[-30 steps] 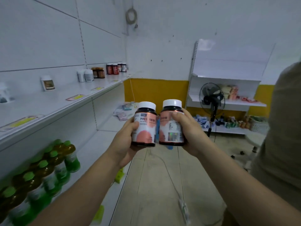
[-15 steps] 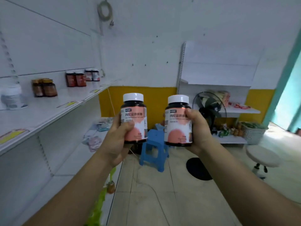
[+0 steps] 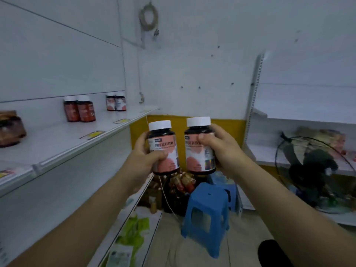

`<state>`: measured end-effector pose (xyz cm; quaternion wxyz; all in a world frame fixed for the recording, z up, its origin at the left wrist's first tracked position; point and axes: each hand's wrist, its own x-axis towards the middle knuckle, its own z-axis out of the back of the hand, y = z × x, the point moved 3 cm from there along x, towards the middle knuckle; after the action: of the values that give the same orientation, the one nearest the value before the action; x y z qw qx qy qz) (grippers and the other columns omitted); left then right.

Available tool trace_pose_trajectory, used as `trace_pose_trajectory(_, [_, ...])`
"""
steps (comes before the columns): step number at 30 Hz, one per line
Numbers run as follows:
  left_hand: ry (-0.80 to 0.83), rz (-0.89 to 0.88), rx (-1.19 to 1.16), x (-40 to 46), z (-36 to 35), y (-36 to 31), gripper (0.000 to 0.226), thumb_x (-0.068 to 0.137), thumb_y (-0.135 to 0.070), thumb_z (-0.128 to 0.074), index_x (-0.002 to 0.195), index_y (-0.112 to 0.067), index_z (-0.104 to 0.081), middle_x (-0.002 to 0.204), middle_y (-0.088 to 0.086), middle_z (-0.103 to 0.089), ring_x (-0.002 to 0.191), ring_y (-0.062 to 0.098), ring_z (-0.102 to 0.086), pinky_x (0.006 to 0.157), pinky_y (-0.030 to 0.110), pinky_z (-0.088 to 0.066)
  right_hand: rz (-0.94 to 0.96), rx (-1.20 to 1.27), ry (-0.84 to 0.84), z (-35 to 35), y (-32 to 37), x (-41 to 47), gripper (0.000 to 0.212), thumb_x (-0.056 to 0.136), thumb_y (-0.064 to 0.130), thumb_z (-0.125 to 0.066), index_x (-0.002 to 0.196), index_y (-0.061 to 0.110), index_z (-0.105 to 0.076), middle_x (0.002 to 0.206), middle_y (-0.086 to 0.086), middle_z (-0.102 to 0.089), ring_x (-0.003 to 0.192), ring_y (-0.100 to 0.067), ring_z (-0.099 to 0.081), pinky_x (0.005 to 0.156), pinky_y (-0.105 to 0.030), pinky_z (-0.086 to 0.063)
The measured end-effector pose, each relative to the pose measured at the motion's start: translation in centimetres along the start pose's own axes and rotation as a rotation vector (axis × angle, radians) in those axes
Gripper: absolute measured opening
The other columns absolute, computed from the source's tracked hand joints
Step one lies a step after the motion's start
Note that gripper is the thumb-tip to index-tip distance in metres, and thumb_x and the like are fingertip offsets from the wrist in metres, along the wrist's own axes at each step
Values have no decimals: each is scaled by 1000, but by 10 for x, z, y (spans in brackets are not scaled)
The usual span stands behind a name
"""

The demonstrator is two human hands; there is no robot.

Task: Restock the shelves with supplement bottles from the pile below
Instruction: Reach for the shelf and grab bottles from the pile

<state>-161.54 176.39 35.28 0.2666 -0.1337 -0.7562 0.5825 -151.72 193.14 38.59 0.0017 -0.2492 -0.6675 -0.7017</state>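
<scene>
White shelf (image 3: 63,143) ran along the left wall, two matching bottles (image 3: 116,102) at its far end. Left hand (image 3: 143,160) gripped one upright pink-label bottle (image 3: 163,148), right hand (image 3: 224,151) another (image 3: 199,146); left was nearer the shelf, up-left of both.

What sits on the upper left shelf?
On the shelf: two red-labelled bottles, two pink-labelled bottles, a dark jar at the frame edge, and yellow tags. Anything further left is out of frame.
</scene>
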Motion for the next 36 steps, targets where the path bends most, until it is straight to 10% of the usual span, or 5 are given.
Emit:
trace_pose_trajectory(16, [-400, -120, 293, 296, 106, 9, 63, 79, 1, -67, 126, -30, -41, 108, 4, -62, 98, 23, -64, 88, 45, -53, -76, 198, 203, -70, -122, 383, 12, 98, 24, -42, 104, 24, -53, 92, -5, -67, 78, -20, -66, 78, -40, -55])
trace_pose_trajectory(29, [-695, -102, 602, 442, 141, 12, 62, 76, 0, -71, 122, -29, -39, 97, -7, -60, 83, 6, -62, 66, 21, -50, 105, 100, 483, -114, -179, 603, 21, 85, 23, -68, 99, 31, -55, 103, -4, -66, 92, -26, -68, 80, -42, -57])
trace_pose_trajectory(36, [-915, 30, 638, 512, 155, 43, 65, 74, 2, -71, 121, -23, -35, 101, -1, -57, 90, 15, -60, 81, 37, -54, 66, 75, 644, -124, -229, 720, 34, 84, 19, -69, 114, 19, -54, 106, -4, -65, 91, -20, -66, 80, -37, -56])
